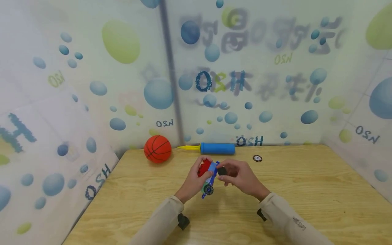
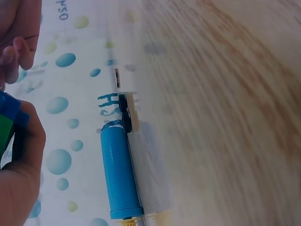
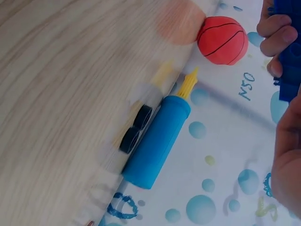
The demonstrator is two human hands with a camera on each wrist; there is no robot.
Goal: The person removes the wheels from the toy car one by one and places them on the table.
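My left hand (image 1: pixel 196 177) grips a toy car (image 1: pixel 212 167) of blue, red and green pieces, held tilted above the table. One dark wheel (image 1: pixel 208 189) with a blue hub shows at its near end. At the car's right side, my right hand (image 1: pixel 240 175) pinches a black wheel (image 1: pixel 222 171) between thumb and index finger, its fingertips close against the blue side. Only part of the car's blue body (image 3: pixel 290 56) shows in the right wrist view. In that same view, two black wheels (image 3: pixel 136 128) stand on the table beside a blue pump (image 3: pixel 157 141).
Behind the hands is the wooden table's (image 1: pixel 137 204) back edge, against a patterned wall sheet (image 1: pixel 263 95). An orange-red basketball (image 1: pixel 157 149) sits at the back left, near the pump's yellow nozzle (image 1: pixel 188 148). A round black-and-white chip (image 1: pixel 257 158) lies at the back right.
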